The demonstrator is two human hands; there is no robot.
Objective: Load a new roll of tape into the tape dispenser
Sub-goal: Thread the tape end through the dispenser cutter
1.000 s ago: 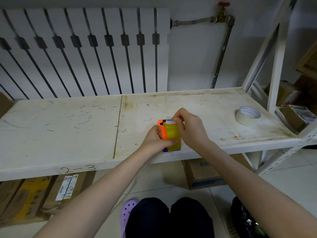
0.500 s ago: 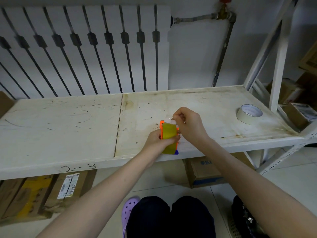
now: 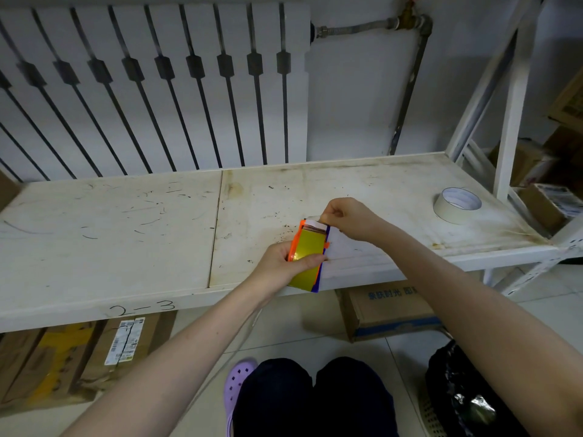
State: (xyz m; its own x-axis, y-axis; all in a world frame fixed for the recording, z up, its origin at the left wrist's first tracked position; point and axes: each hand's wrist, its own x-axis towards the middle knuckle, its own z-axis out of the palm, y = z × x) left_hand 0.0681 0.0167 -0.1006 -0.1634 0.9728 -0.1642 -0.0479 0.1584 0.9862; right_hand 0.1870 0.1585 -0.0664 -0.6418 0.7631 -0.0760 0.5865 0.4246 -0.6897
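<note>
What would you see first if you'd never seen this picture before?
The bright yellow and orange tape dispenser jumps out, at the front edge of the white shelf. The left hand grips it while the right hand pinches a white strip at its top end. A pale roll of tape lies flat at the far right of the shelf.

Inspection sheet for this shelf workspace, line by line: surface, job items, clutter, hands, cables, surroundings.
Surface: white shelf, scratched and stained.
Job's things: tape dispenser held over the front edge; tape roll lying flat at right, apart.
Clutter: nothing seen.
Hands: left hand grips the tape dispenser; right hand pinches at its top.
Cables: thin pale strand below the shelf edge, unclear what.
Surroundings: radiator behind; cardboard boxes beneath.
</note>
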